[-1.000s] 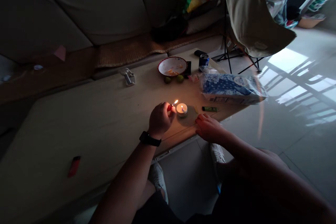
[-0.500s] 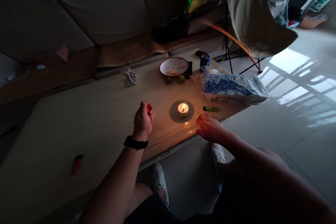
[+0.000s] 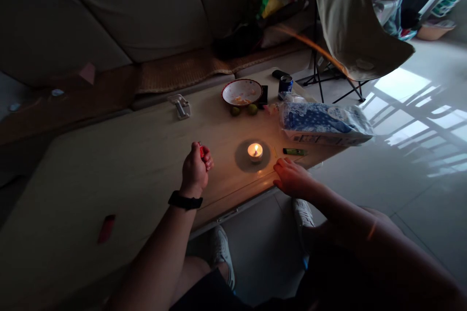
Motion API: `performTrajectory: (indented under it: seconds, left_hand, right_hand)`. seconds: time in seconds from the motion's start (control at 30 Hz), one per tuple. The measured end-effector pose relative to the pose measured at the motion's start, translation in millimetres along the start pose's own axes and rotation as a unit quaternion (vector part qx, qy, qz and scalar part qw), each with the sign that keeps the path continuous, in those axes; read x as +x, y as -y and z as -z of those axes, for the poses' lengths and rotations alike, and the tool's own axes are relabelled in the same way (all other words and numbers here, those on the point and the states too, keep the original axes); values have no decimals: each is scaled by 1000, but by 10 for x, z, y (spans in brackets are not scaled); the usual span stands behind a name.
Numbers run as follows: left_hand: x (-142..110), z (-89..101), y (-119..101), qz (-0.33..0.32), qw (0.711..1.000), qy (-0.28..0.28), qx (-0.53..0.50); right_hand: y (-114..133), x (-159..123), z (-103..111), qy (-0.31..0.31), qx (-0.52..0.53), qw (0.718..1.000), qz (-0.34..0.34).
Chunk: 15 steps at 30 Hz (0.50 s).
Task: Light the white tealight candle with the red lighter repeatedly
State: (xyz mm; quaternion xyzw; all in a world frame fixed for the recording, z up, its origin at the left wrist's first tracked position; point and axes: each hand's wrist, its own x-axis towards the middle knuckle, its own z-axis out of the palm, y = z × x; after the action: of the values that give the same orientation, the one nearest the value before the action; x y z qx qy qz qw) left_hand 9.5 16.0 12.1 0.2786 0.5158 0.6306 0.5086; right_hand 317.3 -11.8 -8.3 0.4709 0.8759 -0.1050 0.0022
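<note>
A red lighter (image 3: 201,150) is gripped in my left hand (image 3: 196,167), its fingers wrapped round it and no flame showing at its top. To the right of that hand, apart from it, a small round tealight candle (image 3: 255,154) burns on the table. My right hand (image 3: 292,176) rests at the table's near edge, fingers lying loosely on the surface, with nothing visible in them. Just beyond its fingertips lie thin pale sticks (image 3: 275,152). A green lighter (image 3: 295,151) lies on the table behind that hand.
On the pale table (image 3: 138,170) are a second red lighter (image 3: 106,229), a white holder-like object (image 3: 180,107), a patterned bowl (image 3: 241,92) with food bits, green fruits (image 3: 252,109), a blue can (image 3: 285,86) and a plastic-wrapped tissue pack (image 3: 324,121). A folding chair (image 3: 353,24) stands beyond.
My left hand has drawn back leftward from the candle, and the lighter's flame is out. The candle's flame looks brighter. My right hand has stayed at the table edge.
</note>
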Motion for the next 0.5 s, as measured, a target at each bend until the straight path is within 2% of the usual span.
performTrajectory:
  seconds: [0.5]
  left_hand:
    - [-7,21,26,-47,994,34,88]
  right_hand:
    - [17,11,23,12,25,1000,-8]
